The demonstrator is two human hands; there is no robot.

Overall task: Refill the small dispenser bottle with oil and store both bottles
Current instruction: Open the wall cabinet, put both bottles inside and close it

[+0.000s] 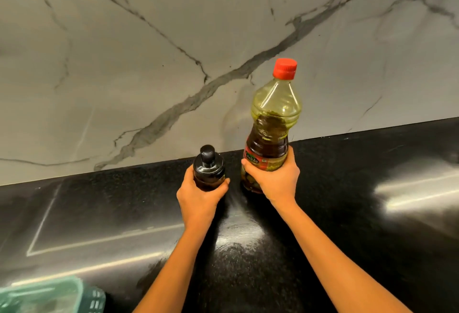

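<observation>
My left hand [198,197] is wrapped around the small dispenser bottle [208,167], dark glass with a black pump cap, upright near the back of the black counter [347,201]. My right hand [275,179] grips the lower part of the large oil bottle [274,114], clear plastic with a red screw cap [285,68] and a red-green label. This bottle stands upright, about half full of dark amber oil. Both caps are on. The two bottles are side by side, a small gap apart.
A white marble backsplash [173,51] with grey veins rises right behind the bottles. A green plastic container [49,295] sits at the bottom left corner. A thin white rectangular outline [44,223] marks the glossy counter at left.
</observation>
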